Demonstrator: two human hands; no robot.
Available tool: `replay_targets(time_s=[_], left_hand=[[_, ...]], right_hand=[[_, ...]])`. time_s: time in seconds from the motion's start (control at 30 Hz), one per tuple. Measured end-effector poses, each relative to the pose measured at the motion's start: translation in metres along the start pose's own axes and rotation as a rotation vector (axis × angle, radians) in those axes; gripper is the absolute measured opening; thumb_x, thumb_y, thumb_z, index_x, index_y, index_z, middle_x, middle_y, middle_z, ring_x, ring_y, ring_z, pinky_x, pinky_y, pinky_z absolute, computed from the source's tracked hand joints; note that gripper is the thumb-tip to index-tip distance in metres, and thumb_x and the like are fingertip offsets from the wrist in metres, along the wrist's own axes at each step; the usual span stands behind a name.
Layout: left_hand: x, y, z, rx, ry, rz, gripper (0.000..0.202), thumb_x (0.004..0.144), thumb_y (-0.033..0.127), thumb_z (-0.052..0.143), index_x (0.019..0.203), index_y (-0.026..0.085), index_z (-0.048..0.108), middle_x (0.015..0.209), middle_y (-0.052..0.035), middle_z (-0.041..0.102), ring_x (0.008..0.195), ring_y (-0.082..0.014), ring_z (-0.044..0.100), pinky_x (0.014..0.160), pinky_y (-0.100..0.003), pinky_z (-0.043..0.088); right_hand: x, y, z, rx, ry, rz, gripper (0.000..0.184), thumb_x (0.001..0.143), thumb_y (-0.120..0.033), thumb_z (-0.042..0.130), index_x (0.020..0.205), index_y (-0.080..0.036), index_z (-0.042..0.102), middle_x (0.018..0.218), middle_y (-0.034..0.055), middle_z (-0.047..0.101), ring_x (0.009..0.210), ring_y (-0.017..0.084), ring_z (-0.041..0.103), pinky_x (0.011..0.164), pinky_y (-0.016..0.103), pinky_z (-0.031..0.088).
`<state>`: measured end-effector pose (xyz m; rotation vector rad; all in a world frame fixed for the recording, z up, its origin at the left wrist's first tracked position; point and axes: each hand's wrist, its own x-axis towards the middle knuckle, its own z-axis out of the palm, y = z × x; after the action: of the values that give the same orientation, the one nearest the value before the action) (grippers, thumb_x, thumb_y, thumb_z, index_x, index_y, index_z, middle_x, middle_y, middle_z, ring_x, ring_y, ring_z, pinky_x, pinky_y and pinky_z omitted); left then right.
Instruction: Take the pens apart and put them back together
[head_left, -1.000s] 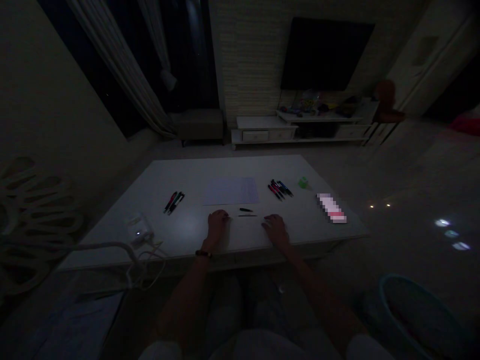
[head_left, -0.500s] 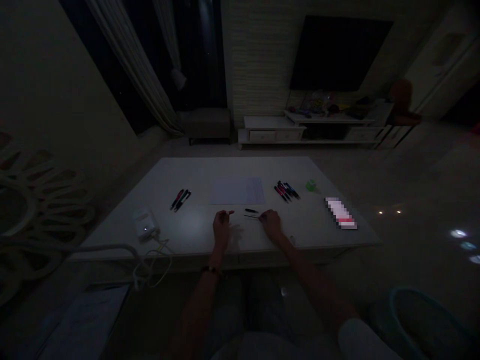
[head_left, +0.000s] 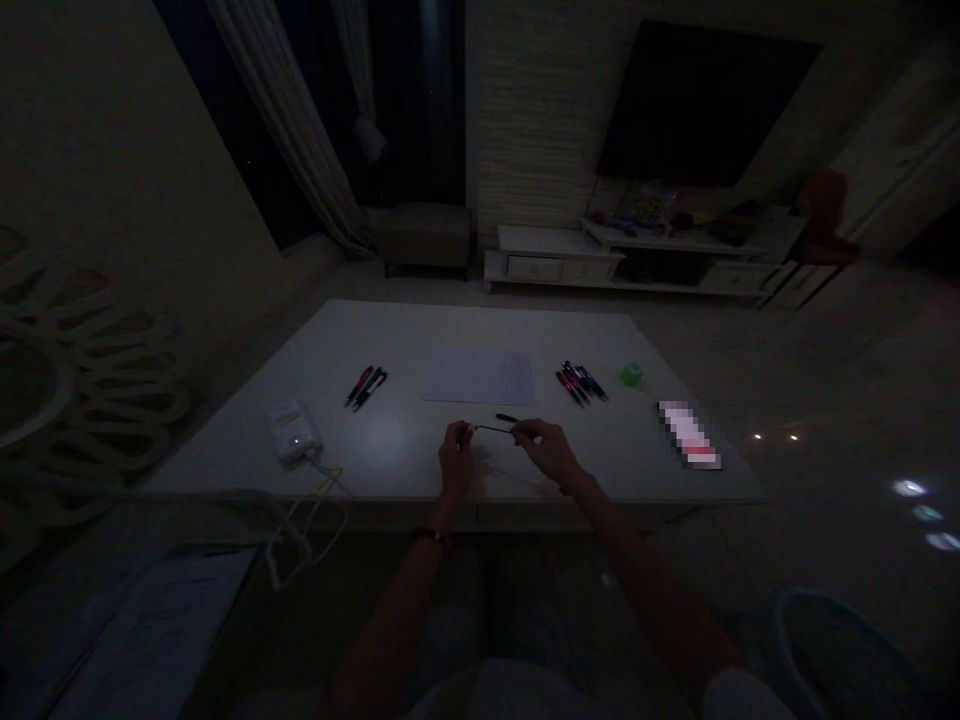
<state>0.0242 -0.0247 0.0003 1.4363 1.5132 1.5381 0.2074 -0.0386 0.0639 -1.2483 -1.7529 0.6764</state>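
Note:
My right hand (head_left: 550,450) pinches one end of a thin dark pen refill (head_left: 493,429), held level just above the table. At the refill's other end, the fingers of my left hand (head_left: 456,455) are closed together around a small pale piece too tiny to make out. Just beyond the refill, a dark pen part (head_left: 507,417) lies on the white table (head_left: 405,460). Past it rests a sheet of paper (head_left: 465,375) with writing on its right side.
Several pens (head_left: 580,383) lie right of the paper, more pens (head_left: 366,388) to its left. A green cube (head_left: 631,374) and a phone (head_left: 688,435) are at the right. A white box (head_left: 294,433) with cables sits at the left edge.
My hands have come closer together, and the refill's left end now meets my left fingertips. It has been raised a little from the table. The view has shifted slightly.

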Motion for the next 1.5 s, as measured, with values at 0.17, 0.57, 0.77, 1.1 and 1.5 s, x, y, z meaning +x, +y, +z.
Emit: replay_targets(time_s=[0.17,0.57,0.77,1.1,1.5], left_hand=[[0.001,0.001,0.0,-0.034,-0.002,-0.006,0.017,0.085,0.036,0.047,0.092,0.021,0.052,0.089,-0.0033,0.063,0.084,-0.0149,0.059,0.074,-0.026,0.044],[-0.001,0.006,-0.002,0.001,-0.057,0.008,0.016,0.083,0.032,0.049,0.089,0.021,0.058,0.084,-0.0023,0.064,0.076,-0.0137,0.058,0.071,-0.026,0.044],[-0.001,0.005,-0.003,-0.028,-0.064,0.007,0.016,0.083,0.032,0.048,0.089,0.021,0.057,0.085,-0.0024,0.063,0.079,-0.014,0.058,0.073,-0.027,0.045],[-0.003,-0.018,0.008,0.104,-0.186,0.241,0.014,0.083,0.025,0.048,0.088,0.02,0.06,0.082,-0.0047,0.062,0.079,-0.016,0.057,0.075,-0.031,0.045],[-0.01,-0.009,0.005,0.344,-0.246,0.424,0.022,0.087,0.015,0.036,0.094,0.018,0.057,0.079,-0.0053,0.058,0.077,-0.0169,0.051,0.074,-0.031,0.039]], right_hand=[[-0.002,0.003,-0.003,-0.015,0.011,-0.044,0.018,0.08,-0.03,0.055,0.086,-0.018,0.067,0.072,0.004,0.068,0.066,0.015,0.063,0.067,0.028,0.049],[0.011,-0.007,-0.01,-0.126,-0.001,-0.109,0.015,0.078,-0.027,0.057,0.083,-0.019,0.068,0.075,0.0048,0.068,0.065,0.015,0.062,0.066,0.027,0.049],[0.017,-0.008,-0.02,-0.148,-0.026,-0.092,0.014,0.078,-0.024,0.057,0.082,-0.018,0.069,0.073,0.0042,0.068,0.066,0.014,0.062,0.068,0.027,0.048],[0.029,-0.014,-0.002,-0.218,-0.179,-0.094,0.014,0.076,-0.021,0.058,0.081,-0.02,0.072,0.079,0.0054,0.07,0.068,0.016,0.061,0.069,0.029,0.047],[0.034,-0.011,-0.009,-0.091,-0.274,-0.007,0.023,0.076,-0.02,0.056,0.095,-0.016,0.068,0.069,0.0024,0.067,0.059,0.012,0.058,0.06,0.023,0.044]])
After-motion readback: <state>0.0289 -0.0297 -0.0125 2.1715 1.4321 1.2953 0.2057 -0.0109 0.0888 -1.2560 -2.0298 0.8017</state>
